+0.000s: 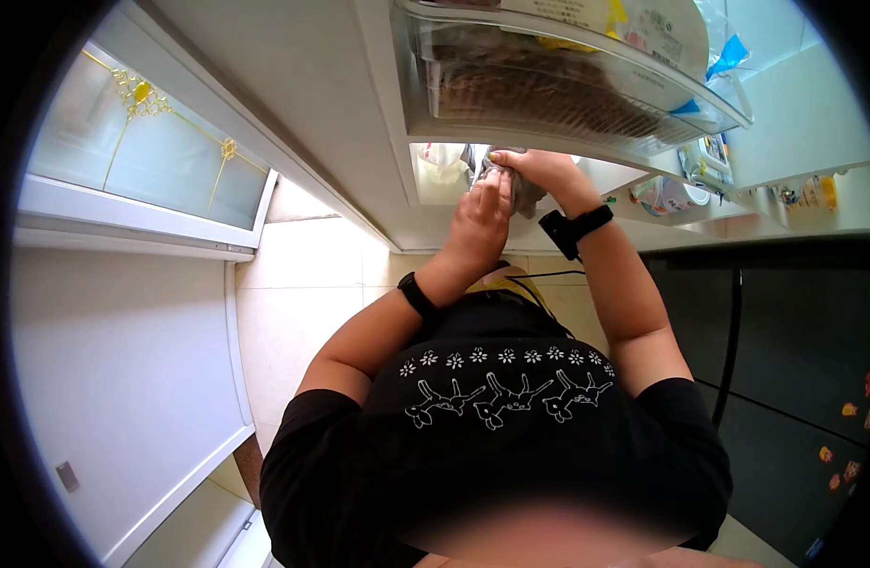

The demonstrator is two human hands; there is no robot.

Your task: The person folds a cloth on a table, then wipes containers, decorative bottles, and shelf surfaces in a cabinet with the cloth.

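My left hand [480,225] and my right hand [541,170] meet at the opening of a white shelf unit, below a clear plastic bin. Between them is a crumpled greyish thing [527,196], a plastic bag or a cloth; I cannot tell which. The fingers of my left hand are pressed together against it. My right hand, reaching in from the right, has its fingers curled around the upper part. Both hands partly cover the crumpled thing. Just left of them, a pale plastic bag [441,159] lies inside the shelf.
The clear bin [586,80] with packaged goods juts out above my hands. Tubs and packets [670,194] stand on the shelf to the right. A dark panel with colourful stickers [795,379] is at the right, and a white cabinet [122,379] at the left. Pale floor tiles [302,256] lie below.
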